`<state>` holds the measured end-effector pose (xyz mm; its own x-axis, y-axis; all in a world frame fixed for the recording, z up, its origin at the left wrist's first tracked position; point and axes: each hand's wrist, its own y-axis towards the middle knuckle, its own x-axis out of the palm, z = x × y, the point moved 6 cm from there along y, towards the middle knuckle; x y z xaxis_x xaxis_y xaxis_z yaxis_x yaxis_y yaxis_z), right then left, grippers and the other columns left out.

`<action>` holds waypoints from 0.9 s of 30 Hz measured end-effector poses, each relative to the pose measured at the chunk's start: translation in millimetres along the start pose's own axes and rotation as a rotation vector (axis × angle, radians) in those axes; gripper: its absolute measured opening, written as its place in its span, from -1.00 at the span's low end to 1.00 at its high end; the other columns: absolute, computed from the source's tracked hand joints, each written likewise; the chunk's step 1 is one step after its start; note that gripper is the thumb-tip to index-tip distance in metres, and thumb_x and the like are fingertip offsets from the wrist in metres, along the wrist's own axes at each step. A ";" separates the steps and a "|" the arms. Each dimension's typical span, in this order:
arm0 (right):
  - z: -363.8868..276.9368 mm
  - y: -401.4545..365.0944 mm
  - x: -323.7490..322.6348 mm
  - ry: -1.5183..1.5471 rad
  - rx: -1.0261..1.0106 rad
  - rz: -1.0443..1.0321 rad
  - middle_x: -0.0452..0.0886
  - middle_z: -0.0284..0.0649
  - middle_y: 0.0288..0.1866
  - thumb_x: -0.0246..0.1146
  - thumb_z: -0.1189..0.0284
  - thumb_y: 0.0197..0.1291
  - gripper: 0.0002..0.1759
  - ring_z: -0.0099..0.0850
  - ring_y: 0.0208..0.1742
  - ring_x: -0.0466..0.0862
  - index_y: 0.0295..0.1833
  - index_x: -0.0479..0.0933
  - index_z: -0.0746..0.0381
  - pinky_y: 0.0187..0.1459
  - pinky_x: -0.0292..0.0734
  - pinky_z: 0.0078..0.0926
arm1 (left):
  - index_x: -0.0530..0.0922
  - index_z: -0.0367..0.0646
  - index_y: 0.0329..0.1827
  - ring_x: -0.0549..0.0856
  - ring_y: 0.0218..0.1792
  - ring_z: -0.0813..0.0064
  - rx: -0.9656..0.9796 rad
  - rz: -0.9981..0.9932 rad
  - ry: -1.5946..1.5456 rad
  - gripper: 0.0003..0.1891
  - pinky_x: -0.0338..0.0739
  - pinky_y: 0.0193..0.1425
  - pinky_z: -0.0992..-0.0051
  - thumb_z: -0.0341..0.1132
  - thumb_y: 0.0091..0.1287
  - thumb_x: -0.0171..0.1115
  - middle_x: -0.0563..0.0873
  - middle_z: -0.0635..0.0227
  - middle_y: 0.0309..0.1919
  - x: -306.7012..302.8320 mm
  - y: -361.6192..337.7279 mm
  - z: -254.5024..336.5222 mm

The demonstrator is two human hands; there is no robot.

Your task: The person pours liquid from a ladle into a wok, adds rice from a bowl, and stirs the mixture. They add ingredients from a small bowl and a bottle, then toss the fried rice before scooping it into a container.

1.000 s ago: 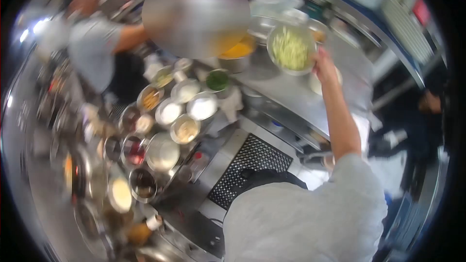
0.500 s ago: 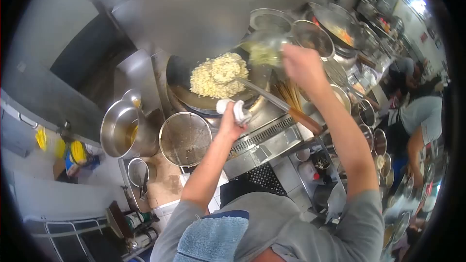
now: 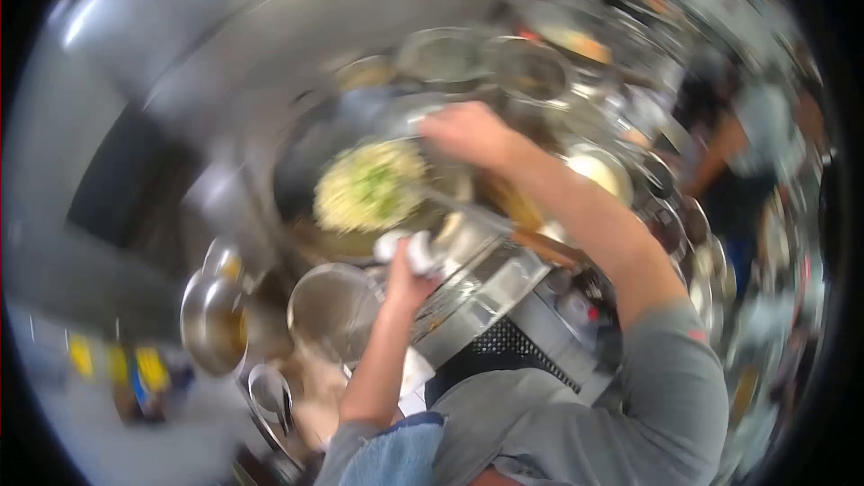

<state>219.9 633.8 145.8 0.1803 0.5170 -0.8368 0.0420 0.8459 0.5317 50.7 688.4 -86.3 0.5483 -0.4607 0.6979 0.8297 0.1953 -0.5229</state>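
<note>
My left hand (image 3: 412, 286) is closed round a folded white cloth (image 3: 407, 252) at the near rim of a wok (image 3: 290, 166). In the wok lies a heap of pale yellow fried rice (image 3: 340, 193), with chopped greens (image 3: 382, 191) on top. Over the wok's far right side, my right hand (image 3: 468, 133) grips a metal bowl (image 3: 403, 115), blurred by motion; its contents cannot be made out. A ladle (image 3: 477, 216) rests with its head in the rice, its wooden handle (image 3: 551, 249) sticking out over the counter, with neither hand on it.
Left of the wok stand a strainer (image 3: 331, 310) and a steel pot (image 3: 213, 319). More pans and bowls (image 3: 531, 69) fill the back and right. Another person (image 3: 751, 139) stands at the far right. The steel stove edge (image 3: 490, 292) runs before me.
The bowl in my right hand has moved left over the wok, and greens now lie on the rice. My left hand stays at the rim with the cloth. The view has shifted.
</note>
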 end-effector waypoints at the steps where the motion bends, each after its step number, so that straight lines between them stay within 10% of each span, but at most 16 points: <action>1: -3.4 -3.7 -31.1 0.010 0.149 -0.139 0.60 -0.12 -0.41 0.17 0.48 -0.01 -0.78 -0.12 -0.31 0.65 -0.17 0.50 0.12 -0.33 0.57 -0.21 | 0.50 0.06 -0.10 0.57 -0.23 0.47 -0.031 -0.007 -0.016 -0.71 0.45 -0.30 0.43 -0.03 0.22 0.11 0.59 0.46 -0.26 3.9 -8.6 2.9; 9: -29.6 -388.1 -202.5 0.315 1.190 0.623 0.59 -0.10 -0.41 0.19 0.48 -0.16 -0.71 -0.32 -0.30 0.64 -0.21 0.51 0.29 -0.28 0.52 -0.34 | 0.51 -0.24 0.04 0.62 -0.19 0.23 -0.259 -0.242 0.034 -0.60 0.55 -0.08 0.25 -0.42 0.09 0.29 0.64 0.16 -0.19 16.2 7.8 23.3; 10: -70.2 -459.4 -222.8 0.395 1.351 0.763 0.61 -0.22 -0.33 0.20 0.45 -0.11 -0.65 -0.49 -0.24 0.60 -0.13 0.53 0.32 -0.25 0.50 -0.46 | 0.54 -0.23 -0.05 0.62 -0.19 0.24 -0.094 0.143 0.015 -0.69 0.55 -0.12 0.25 -0.33 0.15 0.25 0.65 0.19 -0.22 21.3 -5.0 22.5; 12: -172.1 -616.2 -235.0 0.304 1.807 1.207 0.61 -0.26 -0.22 0.22 0.44 -0.08 -0.52 -0.45 -0.19 0.59 0.05 0.51 0.34 -0.19 0.53 -0.48 | 0.56 -0.19 -0.14 0.62 -0.22 0.27 0.425 -0.326 0.826 -0.73 0.56 -0.19 0.26 -0.21 0.21 0.17 0.65 0.25 -0.24 -12.0 48.6 53.5; 14: -312.5 -684.7 -276.5 -0.143 2.205 1.660 0.59 -0.23 -0.29 0.16 0.54 -0.08 -0.49 -0.47 -0.40 0.60 0.11 0.43 0.33 -0.45 0.50 -0.56 | 0.56 -0.19 -0.14 0.63 -0.24 0.28 0.299 -0.095 0.653 -0.72 0.56 -0.22 0.30 -0.19 0.20 0.18 0.64 0.25 -0.27 1.9 31.6 31.2; 19: -469.6 -819.0 -287.3 -0.654 1.792 2.463 0.44 -0.28 -0.53 0.19 0.47 0.08 -0.84 -0.51 -0.63 0.49 -0.25 0.34 0.18 -0.68 0.39 -0.62 | 0.55 -0.20 -0.17 0.63 -0.29 0.31 0.119 0.073 0.443 -0.69 0.57 -0.31 0.39 -0.14 0.18 0.19 0.64 0.26 -0.32 36.1 28.1 -14.9; 23: -433.5 -807.7 -273.7 -0.263 1.734 2.378 0.48 -0.22 -0.56 0.14 0.18 0.28 -0.67 -0.45 -0.66 0.52 -0.32 0.37 0.24 -0.62 0.46 -0.51 | 0.54 -0.20 -0.19 0.64 -0.33 0.34 0.088 0.138 0.337 -0.66 0.57 -0.39 0.47 -0.10 0.16 0.20 0.63 0.26 -0.36 39.1 31.6 -8.2; 25: -378.3 -766.5 -246.4 0.163 2.338 1.400 0.54 -0.23 -0.52 0.13 0.17 0.27 -0.67 -0.48 -0.57 0.57 -0.30 0.41 0.25 -0.57 0.48 -0.49 | 0.54 -0.20 -0.20 0.64 -0.35 0.35 0.060 0.177 0.210 -0.65 0.57 -0.42 0.51 -0.08 0.15 0.21 0.62 0.27 -0.38 24.7 34.0 14.8; 27: -303.7 -712.3 -211.9 0.611 2.172 0.851 0.59 -0.24 -0.45 0.24 0.29 0.17 -0.76 -0.51 -0.48 0.60 -0.23 0.47 0.26 -0.48 0.50 -0.51 | 0.53 -0.21 -0.21 0.64 -0.37 0.36 0.040 0.212 0.086 -0.63 0.57 -0.46 0.55 -0.06 0.15 0.21 0.62 0.27 -0.40 3.9 29.1 35.1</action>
<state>-146.7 -38.6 -95.4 0.5265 0.8322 -0.1741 0.7464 -0.5505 -0.3740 80.7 722.7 -81.7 0.7013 -0.4774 0.5294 0.7013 0.3289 -0.6325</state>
